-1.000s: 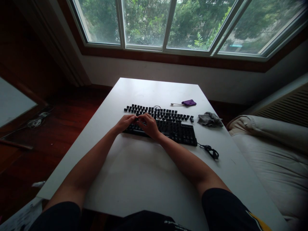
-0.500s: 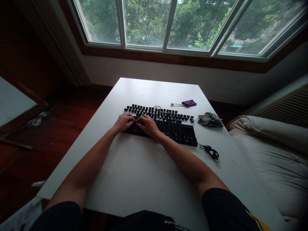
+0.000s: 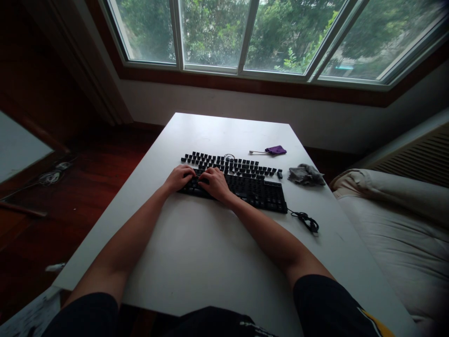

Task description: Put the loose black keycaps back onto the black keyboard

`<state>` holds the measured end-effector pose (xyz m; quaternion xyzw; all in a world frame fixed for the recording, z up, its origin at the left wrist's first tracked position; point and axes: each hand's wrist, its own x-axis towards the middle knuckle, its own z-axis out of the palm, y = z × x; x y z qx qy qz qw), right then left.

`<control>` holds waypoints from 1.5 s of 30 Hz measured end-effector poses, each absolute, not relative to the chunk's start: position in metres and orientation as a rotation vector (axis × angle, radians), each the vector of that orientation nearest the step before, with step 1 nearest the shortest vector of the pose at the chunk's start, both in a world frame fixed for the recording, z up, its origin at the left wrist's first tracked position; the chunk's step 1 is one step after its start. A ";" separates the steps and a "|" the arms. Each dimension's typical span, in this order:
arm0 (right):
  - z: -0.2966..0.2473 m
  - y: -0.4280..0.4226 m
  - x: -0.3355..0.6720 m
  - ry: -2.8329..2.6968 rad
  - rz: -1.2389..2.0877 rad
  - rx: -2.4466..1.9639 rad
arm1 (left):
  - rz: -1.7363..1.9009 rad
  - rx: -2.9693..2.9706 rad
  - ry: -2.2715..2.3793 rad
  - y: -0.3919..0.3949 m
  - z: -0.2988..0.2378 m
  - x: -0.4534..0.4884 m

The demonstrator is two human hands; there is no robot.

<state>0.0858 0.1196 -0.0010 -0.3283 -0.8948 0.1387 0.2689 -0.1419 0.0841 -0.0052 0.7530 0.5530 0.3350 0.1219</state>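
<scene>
A black keyboard [image 3: 264, 195] lies on the white table, with its left end under my hands. My left hand [image 3: 178, 179] rests over that left end, fingers curled and thumb drawn in; what sits between its fingertips is too small to make out. Close beside it, my right hand [image 3: 214, 182] bends over the keys with its fingers pinched together, and a thin dark bit shows near the fingertips. Behind the keyboard, loose black keycaps [image 3: 245, 164] stand in rows on the table. My fingers hide the part of the keyboard beneath them.
The keyboard's coiled cable [image 3: 308, 222] lies to its right. Farther back are a crumpled grey cloth [image 3: 306, 175], a purple cloth [image 3: 276, 150] and a thin-handled brush [image 3: 257, 152]. A pale padded seat [image 3: 393, 220] borders the white table [image 3: 196, 257] on the right.
My left hand has shifted slightly left, and its fingertips sit a little farther from the right hand. The right hand has turned slightly over the keys. The keyboard and keycaps stay put.
</scene>
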 end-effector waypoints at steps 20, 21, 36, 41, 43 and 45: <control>0.011 0.110 0.074 -2.507 0.267 -0.909 | 0.995 2.184 1.590 0.086 -0.009 -0.144; 0.012 0.110 0.073 -2.518 0.261 -0.911 | 0.991 2.180 1.597 0.086 -0.010 -0.144; 0.003 0.110 0.071 -2.444 0.397 -0.786 | 1.037 2.112 1.593 0.084 -0.010 -0.144; 0.004 0.113 0.073 -2.469 0.421 -0.719 | 1.063 2.095 1.599 0.084 -0.011 -0.143; 0.005 0.114 0.073 -2.483 0.414 -0.697 | 1.067 2.087 1.605 0.084 -0.012 -0.143; 0.006 0.114 0.072 -2.493 0.397 -0.703 | 1.071 2.076 1.614 0.085 -0.013 -0.142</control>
